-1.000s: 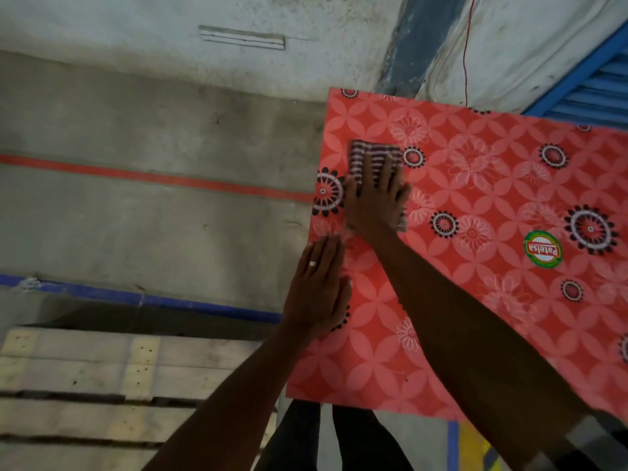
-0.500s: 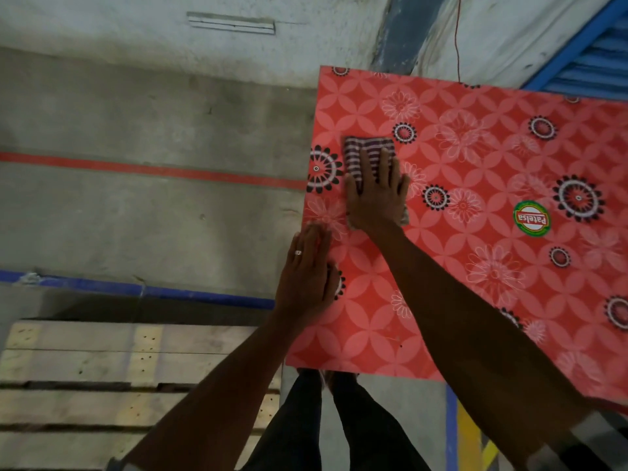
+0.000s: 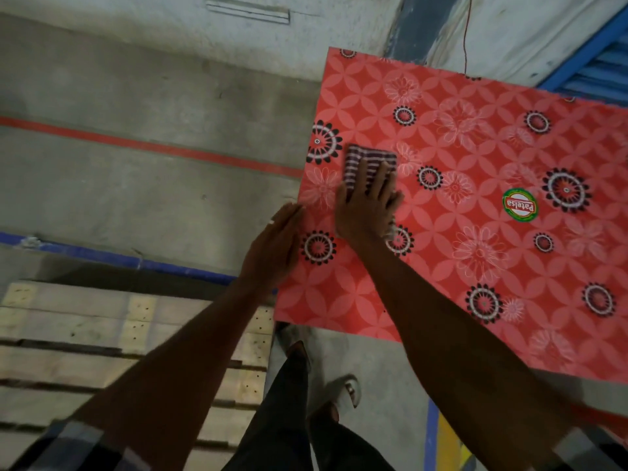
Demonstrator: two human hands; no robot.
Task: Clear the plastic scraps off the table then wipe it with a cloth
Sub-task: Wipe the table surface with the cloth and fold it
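Near the table's (image 3: 475, 300) left edge, the right hand (image 3: 365, 212) presses flat, fingers spread, on the folded striped cloth (image 3: 368, 158), which pokes out ahead of the fingertips. The left hand (image 3: 275, 249) rests open at the edge just beside it. Most unwiped surface probably lies to the right, the right hand's side.

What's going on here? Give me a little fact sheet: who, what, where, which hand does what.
actor: a person, bare hands, seen from a head camera
surface: table with a red flowered cover
cloth: striped, folded, flat on the table near its left edge
right hand: fingers straight, pressing on the cloth
left hand: flat at the table's left edge, holding nothing
sticker: round, green-rimmed, right of the cloth
plastic scraps: none visible on the table
beside table: wooden pallet on a concrete floor
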